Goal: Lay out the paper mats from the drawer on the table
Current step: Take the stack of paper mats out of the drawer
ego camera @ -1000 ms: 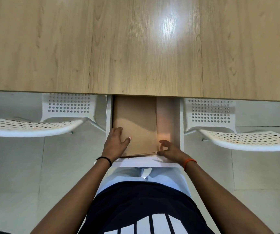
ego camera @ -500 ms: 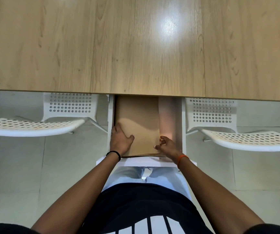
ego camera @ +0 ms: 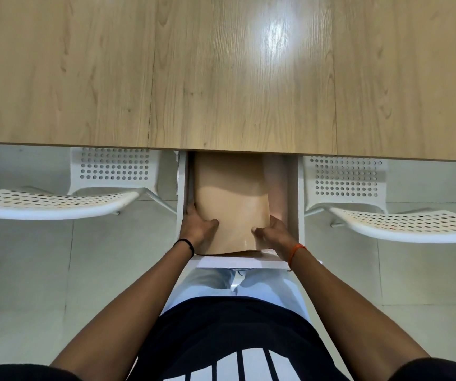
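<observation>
A white drawer [ego camera: 300, 204] stands pulled out from under the wooden table [ego camera: 221, 72]. Inside lies a stack of brown paper mats [ego camera: 232, 199], its far end hidden under the table edge. My left hand [ego camera: 198, 228] grips the mats' left edge, thumb on top. My right hand [ego camera: 274, 232] grips the right edge, thumb pressed on the paper. The near end of the top mat bows upward above the drawer front.
Two white perforated chairs flank the drawer, one on the left [ego camera: 56, 200] and one on the right [ego camera: 402, 221], both tucked partly under the table. A pale tiled floor [ego camera: 29, 270] lies below. My torso is right behind the drawer front.
Both hands slid further into the drawer and closed on the side edges of the paper. The near end of the top mat has lifted and curved up.
</observation>
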